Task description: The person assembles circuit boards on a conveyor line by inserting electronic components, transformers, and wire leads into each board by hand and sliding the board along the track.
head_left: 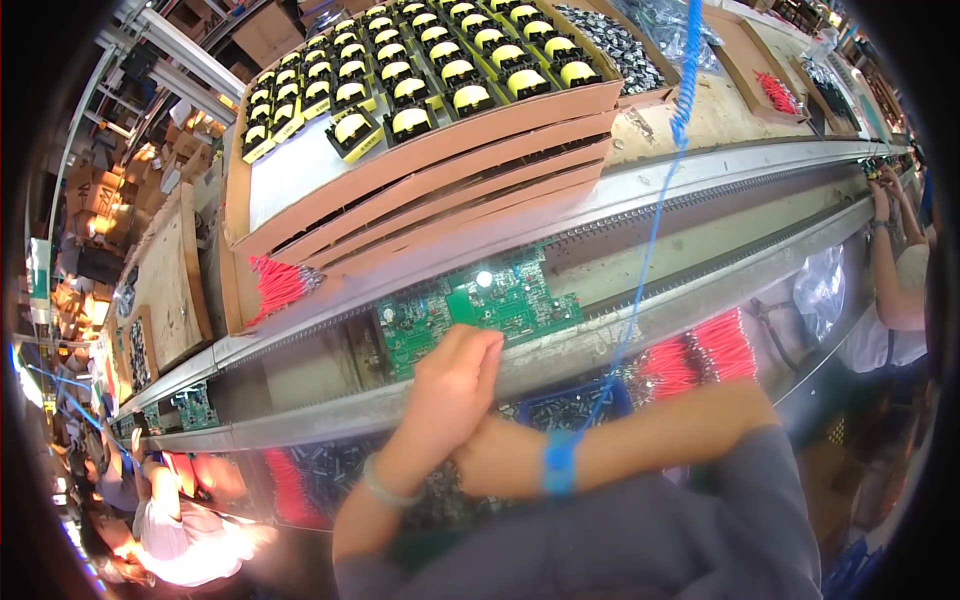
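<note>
My left hand [455,380] is closed, its fingers curled together at the near edge of a green circuit board [520,290] on the conveyor rail. Whatever sits in its fingers, if anything, is hidden. My right hand [492,458] reaches across from the right, under and behind the left wrist, low over loose small metal parts [440,500]; its fingers cannot be seen. A blue strap [558,462] rings the right wrist, joined to a coiled blue cord [684,100]. Beside the right wrist is a blue bin [575,408] of small dark parts.
Stacked cardboard trays [430,165] hold rows of black-and-yellow transformers [410,122] beyond the rail. Red wire bundles [280,288] lie left of the board, and more red wires [700,355] at near right. Other people work along the line at both sides.
</note>
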Tool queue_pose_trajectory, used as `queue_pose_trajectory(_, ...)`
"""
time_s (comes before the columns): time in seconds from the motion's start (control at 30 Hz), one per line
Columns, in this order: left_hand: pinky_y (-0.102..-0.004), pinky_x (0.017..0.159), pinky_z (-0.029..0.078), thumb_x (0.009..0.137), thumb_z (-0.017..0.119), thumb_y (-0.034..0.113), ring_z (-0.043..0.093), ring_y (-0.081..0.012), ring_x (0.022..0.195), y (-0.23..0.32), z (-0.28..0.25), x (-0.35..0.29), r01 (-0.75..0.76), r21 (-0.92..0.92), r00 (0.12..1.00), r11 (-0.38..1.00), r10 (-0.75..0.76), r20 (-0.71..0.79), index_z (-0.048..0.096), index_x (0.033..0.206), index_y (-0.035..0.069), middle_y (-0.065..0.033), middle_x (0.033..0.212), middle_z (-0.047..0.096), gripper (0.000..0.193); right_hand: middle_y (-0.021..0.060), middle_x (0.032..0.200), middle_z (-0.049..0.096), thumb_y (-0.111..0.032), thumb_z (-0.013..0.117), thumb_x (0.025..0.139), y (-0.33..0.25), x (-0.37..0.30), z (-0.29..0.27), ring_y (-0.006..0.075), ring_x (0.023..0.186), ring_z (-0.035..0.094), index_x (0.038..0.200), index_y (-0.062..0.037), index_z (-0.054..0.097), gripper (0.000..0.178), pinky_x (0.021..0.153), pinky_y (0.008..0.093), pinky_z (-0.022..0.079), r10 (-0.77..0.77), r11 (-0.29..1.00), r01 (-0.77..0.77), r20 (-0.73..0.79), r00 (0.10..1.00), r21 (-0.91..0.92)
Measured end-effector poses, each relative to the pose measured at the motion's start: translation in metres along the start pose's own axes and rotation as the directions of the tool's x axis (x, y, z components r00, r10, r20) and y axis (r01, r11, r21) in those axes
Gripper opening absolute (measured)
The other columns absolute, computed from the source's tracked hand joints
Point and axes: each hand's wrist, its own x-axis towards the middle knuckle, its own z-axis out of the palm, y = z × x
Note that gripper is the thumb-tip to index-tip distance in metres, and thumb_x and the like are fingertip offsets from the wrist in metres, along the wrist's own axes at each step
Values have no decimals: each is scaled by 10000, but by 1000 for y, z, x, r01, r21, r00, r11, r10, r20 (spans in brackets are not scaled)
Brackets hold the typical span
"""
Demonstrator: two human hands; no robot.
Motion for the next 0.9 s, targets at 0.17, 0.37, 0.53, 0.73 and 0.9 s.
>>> queue_pose_trajectory(0.17, -380, 651, 526, 885, 701, -24, 665, -325, 747, 2, 1, 4, -8, 29, 1000, 1000, 7, 29, 657, 989, -6, -158, 890, 662, 114, 78, 949, 734, -208, 678, 755, -1, -7, 1, 321, 1108, 626, 858, -111, 812, 195, 942, 464, 476, -37, 988, 31, -41, 998, -149)
queue_pose_trajectory(0.37, -396, 636, 524, 875, 705, -27, 659, -337, 732, 1, 4, 7, -45, 61, 998, 997, 42, 52, 648, 966, -3, -159, 870, 649, 110, 131, 1060, 699, -247, 664, 754, -1, -11, 1, 322, 1124, 600, 873, -69, 799, 253, 996, 472, 445, -56, 991, 32, -188, 981, -133)
queue_pose_trajectory(0.53, -403, 640, 529, 873, 705, -19, 654, -340, 726, 2, 5, 8, -64, 79, 997, 995, 60, 49, 644, 953, 0, -154, 859, 639, 102, 152, 1074, 692, -244, 640, 782, -1, -14, -9, 309, 1105, 609, 938, -13, 763, 305, 971, 438, 465, -65, 998, 64, -222, 973, -12)
queue_pose_trajectory(0.73, -403, 723, 540, 769, 624, -36, 622, -338, 858, 2, 8, 7, -182, 261, 974, 948, 137, 181, 613, 992, -24, -172, 901, 577, 224, 100, 973, 660, -241, 607, 790, -6, -15, -11, 256, 971, 634, 869, -71, 669, 197, 831, 368, 518, -82, 992, 105, -271, 959, 70)
queue_pose_trajectory(0.9, -404, 742, 542, 818, 667, -16, 638, -344, 884, 7, 4, 0, -130, 194, 989, 972, 113, 96, 635, 991, -11, -165, 968, 620, 176, 92, 924, 640, -226, 624, 778, -6, -25, -19, 241, 899, 642, 880, -73, 621, 184, 736, 367, 526, -71, 980, 104, -189, 979, 171)
